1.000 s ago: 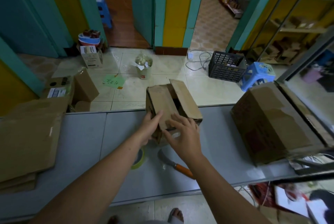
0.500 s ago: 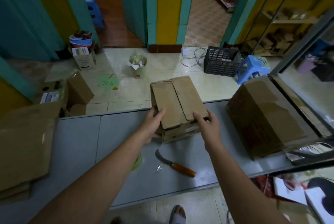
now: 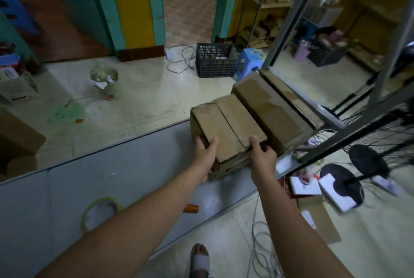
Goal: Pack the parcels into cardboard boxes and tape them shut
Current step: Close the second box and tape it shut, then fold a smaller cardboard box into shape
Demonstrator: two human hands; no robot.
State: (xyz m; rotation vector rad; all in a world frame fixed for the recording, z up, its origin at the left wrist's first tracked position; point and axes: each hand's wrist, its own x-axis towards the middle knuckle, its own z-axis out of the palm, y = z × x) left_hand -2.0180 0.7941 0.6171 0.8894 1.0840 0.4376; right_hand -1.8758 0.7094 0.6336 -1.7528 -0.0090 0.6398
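The grey tabletop (image 3: 107, 188) runs from near left to far right across the room, with pale floor tiles beyond it. At its far right end sits a large cardboard box (image 3: 266, 107), lying against a metal frame. Just to the left of it, and touching or all but touching its side, is the small cardboard box (image 3: 226, 127). Its two top flaps are folded flat, and the seam between them runs from near to far.

Both hands are clamped on this small box, one at each near corner and well apart from each other. The left hand (image 3: 204, 155) grips the near left corner. Its thumb lies on top of the left flap and its fingers are wrapped round the left wall. The right hand (image 3: 262, 157) grips the near right corner. Its thumb presses down on the edge of the right flap, and its fingers are curled into the narrow space beside the large box. I cannot tell whether the small box rests fully on the tabletop or is raised a little.

Nearer on the tabletop, left of the left forearm, lies a roll of tape (image 3: 100, 212), flat on its side. The orange handle of a knife (image 3: 191, 208) shows between the two forearms, with its blade hidden under the left arm.
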